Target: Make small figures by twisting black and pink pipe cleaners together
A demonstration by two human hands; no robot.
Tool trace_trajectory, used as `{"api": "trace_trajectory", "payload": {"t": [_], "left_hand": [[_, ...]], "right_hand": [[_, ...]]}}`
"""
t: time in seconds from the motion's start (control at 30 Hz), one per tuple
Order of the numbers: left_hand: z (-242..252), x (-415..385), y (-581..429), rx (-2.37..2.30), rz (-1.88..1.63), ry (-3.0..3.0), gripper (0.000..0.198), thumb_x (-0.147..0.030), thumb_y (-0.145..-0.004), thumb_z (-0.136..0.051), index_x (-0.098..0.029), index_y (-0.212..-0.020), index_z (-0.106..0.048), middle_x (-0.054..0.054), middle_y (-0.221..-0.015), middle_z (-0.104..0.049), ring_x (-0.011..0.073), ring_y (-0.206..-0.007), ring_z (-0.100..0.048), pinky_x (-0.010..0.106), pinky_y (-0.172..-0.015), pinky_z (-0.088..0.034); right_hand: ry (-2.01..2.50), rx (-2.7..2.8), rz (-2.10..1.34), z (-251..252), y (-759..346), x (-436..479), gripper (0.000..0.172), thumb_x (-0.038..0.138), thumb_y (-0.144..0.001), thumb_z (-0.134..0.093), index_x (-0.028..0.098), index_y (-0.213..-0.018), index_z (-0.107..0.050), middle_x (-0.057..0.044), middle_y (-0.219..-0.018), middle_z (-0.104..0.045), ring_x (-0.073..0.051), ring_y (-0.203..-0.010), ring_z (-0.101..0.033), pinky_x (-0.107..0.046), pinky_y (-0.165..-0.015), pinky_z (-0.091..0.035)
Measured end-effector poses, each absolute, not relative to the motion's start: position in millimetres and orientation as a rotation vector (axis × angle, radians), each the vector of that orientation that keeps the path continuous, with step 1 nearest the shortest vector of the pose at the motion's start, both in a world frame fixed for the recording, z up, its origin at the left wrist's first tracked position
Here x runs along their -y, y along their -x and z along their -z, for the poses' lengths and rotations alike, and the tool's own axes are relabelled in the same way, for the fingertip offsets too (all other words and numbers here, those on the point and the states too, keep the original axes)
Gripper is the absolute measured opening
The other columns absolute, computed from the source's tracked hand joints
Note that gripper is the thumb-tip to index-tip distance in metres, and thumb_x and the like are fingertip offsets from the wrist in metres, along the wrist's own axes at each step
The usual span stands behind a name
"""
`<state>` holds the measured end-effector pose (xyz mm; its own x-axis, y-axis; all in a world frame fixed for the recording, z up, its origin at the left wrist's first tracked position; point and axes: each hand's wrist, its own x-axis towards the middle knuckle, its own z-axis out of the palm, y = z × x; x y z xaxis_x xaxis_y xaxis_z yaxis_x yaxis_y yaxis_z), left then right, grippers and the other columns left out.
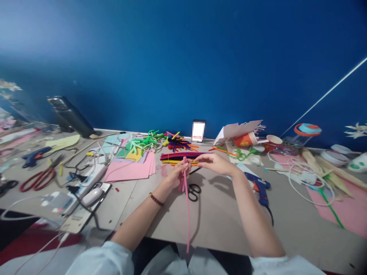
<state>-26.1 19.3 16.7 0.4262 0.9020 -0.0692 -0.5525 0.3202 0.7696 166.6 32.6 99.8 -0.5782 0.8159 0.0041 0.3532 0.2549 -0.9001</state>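
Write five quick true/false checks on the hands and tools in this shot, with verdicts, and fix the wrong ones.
1. The left hand holds a pink pipe cleaner. True.
2. The bracelet is on the right wrist. False: it is on the left wrist.
3. The black-handled scissors lie on the table. True.
4. The red-handled scissors are in the right hand. False: they lie on the table, off to the left.
5. A blue glue gun lies to the right of the right hand. True.
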Motion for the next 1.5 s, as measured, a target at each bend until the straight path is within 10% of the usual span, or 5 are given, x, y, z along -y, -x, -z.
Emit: {"api": "trace_trajectory", "payload": {"t": [0.87,1.5], "left_hand": [[-15.4,-20.0,18.7,-0.783,-1.15,-0.829,0.033,-0.035,-0.06,-0.078,-0.014,-0.067,-0.054,-0.008,-0.049,-0.035,0.0013,-0.041,-0.022,0.019,-0.041,-0.013],[-14.6,-23.7,22.8,-0.761,-1.127,-0.758,0.036,-0.036,-0.063,-0.076,-0.015,-0.06,-0.046,-0.008,-0.05,-0.033,0.002,-0.041,-0.023,0.02,-0.039,-0.013]], "right_hand": [[1.339,2.207,-0.748,-87.0,-159.1,-32.6,0.02,0.029,-0.083,-0.051,0.022,-0.091,-0.068,-0.003,-0.081,-0.07,-0.015,-0.067,-0.061,-0.025,-0.059,-0.042],[1.522,1.769,-0.334,-104.0,-240.0,-44.6,0.026,0.034,-0.079,-0.057,0.018,-0.096,-0.067,-0.01,-0.1,-0.067,-0.021,-0.08,-0.063,-0.035,-0.076,-0.05]]}}
